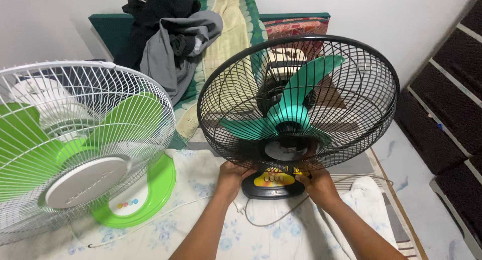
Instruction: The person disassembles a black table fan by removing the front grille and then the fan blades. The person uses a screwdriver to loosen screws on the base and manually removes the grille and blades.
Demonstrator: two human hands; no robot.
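A black table fan (298,101) with teal blades stands in front of me on a flowered cloth. Its dark base (271,188) has a yellow button panel (273,178). My left hand (232,177) grips the lower left edge of the black grille, just above the base. On the other side, my right hand (316,184) holds the lower right of the grille, fingertips touching the yellow panel. A white fan (75,139) with green blades and a green base stands to the left, untouched.
A thin power cord (271,217) trails across the flowered cloth (281,235). Dark and grey clothes (170,34) are piled behind the fans on a patterned blanket. Dark brown drawers (447,104) line the right wall, beside a pale floor.
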